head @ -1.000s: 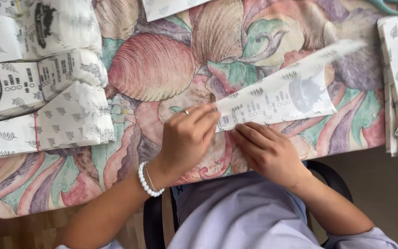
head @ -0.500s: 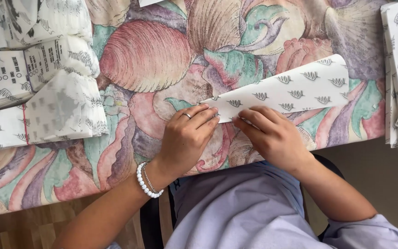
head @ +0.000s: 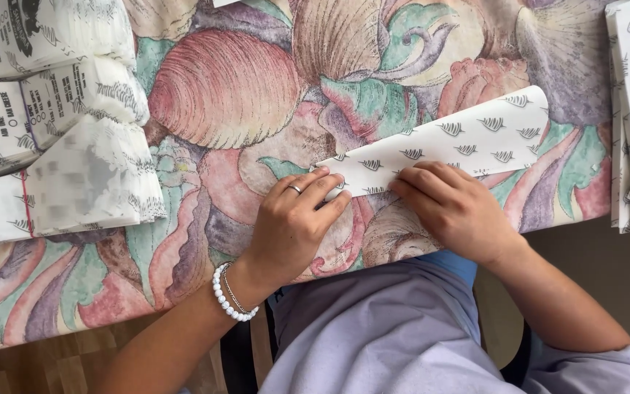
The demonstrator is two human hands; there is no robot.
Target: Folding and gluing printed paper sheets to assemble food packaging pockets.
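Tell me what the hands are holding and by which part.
Both hands press a folded white paper sheet with a leaf print flat on the tablecloth: left hand on its near left end, right hand on the near edge.

Bare forearms, lavender clothing

The left hand (head: pixel 293 219) wore a silver ring; its wrist carried a white bead bracelet (head: pixel 229 298).
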